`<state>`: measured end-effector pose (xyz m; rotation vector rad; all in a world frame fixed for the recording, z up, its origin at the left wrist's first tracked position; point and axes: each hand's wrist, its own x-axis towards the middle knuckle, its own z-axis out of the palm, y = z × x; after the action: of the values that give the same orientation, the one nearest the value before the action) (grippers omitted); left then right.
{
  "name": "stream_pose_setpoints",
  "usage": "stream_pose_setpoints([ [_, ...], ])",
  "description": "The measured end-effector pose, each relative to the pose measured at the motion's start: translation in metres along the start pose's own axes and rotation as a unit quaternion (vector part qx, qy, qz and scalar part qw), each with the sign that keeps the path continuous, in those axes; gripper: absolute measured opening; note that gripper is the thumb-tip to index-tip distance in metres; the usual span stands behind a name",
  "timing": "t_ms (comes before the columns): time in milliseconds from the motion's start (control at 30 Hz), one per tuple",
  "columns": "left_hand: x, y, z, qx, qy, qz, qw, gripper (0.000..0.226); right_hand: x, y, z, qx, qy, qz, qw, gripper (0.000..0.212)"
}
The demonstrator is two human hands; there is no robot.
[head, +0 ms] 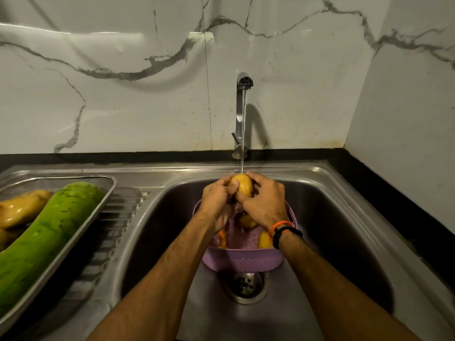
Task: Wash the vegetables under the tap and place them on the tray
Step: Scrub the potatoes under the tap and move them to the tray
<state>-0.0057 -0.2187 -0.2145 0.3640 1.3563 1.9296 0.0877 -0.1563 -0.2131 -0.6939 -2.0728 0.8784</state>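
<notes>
Head view: both hands — left (216, 198), right (264, 200) — wrap their fingers round the potato (242, 187) under the tap (242, 82); the tray (108, 193) lies at nine o'clock — left hand nearer.

The single head-worn view looks forward and steeply down from above the steel sink (320, 217), close enough that both forearms run in from the bottom edge. It faces the marble-patterned wall behind the tap (242, 114), with wide-angle bending at the edges.
</notes>
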Motion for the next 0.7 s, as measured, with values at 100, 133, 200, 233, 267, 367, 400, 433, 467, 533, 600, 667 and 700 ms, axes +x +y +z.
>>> stream_pose_setpoints([
  [100, -0.0006, -0.0011, -0.0004, 0.011, 0.014, 0.023, 1.000, 0.033, 0.0019, -0.0011, 0.0020, -0.068, -0.062, -0.045, 0.995, 0.044],
  [133, -0.0004, -0.0022, -0.0007, 0.017, 0.016, 0.027, 0.999, 0.033, 0.0035, 0.0001, 0.0022, -0.085, -0.090, -0.048, 0.991, 0.051],
  [200, -0.0011, -0.0033, 0.0001, 0.015, 0.028, 0.030, 0.999, 0.032, 0.0057, 0.0021, 0.0026, -0.099, -0.124, -0.049, 0.986, 0.057],
  [233, -0.0009, -0.0038, 0.0008, 0.008, 0.042, 0.028, 0.999, 0.031, 0.0055, 0.0035, 0.0027, -0.099, -0.120, -0.055, 0.986, 0.055],
  [267, -0.0010, -0.0035, 0.0019, 0.000, 0.058, 0.027, 0.998, 0.030, 0.0050, 0.0053, 0.0031, -0.096, -0.101, -0.067, 0.988, 0.049],
  [367, -0.0011, -0.0014, 0.0029, -0.007, 0.066, 0.029, 0.997, 0.028, 0.0022, 0.0015, 0.0037, -0.088, -0.034, -0.092, 0.991, 0.030],
  [400, 0.0003, -0.0014, 0.0019, 0.003, 0.057, 0.032, 0.998, 0.028, 0.0019, 0.0005, 0.0044, -0.090, -0.027, -0.095, 0.991, 0.030],
  [433, 0.0019, -0.0013, 0.0006, 0.015, 0.047, 0.035, 0.998, 0.028, 0.0024, -0.0004, 0.0041, -0.094, -0.037, -0.094, 0.990, 0.034],
  [467, 0.0022, -0.0010, -0.0012, 0.032, 0.036, 0.037, 0.998, 0.029, 0.0034, -0.0008, 0.0028, -0.096, -0.057, -0.085, 0.990, 0.040],
  [533, 0.0017, -0.0003, -0.0020, 0.053, 0.028, 0.040, 0.997, 0.030, 0.0050, 0.0009, 0.0002, -0.099, -0.090, -0.069, 0.989, 0.049],
  [600, 0.0023, -0.0021, -0.0010, 0.052, 0.042, 0.045, 0.997, 0.029, 0.0040, 0.0026, -0.0004, -0.095, -0.078, -0.072, 0.990, 0.046],
  [667, 0.0002, -0.0012, 0.0019, 0.036, 0.052, 0.049, 0.997, 0.027, 0.0024, 0.0033, 0.0029, -0.099, -0.040, -0.093, 0.990, 0.038],
  [700, 0.0005, -0.0010, 0.0020, 0.032, 0.051, 0.053, 0.997, 0.027, 0.0019, 0.0025, 0.0049, -0.100, -0.022, -0.100, 0.990, 0.035],
])
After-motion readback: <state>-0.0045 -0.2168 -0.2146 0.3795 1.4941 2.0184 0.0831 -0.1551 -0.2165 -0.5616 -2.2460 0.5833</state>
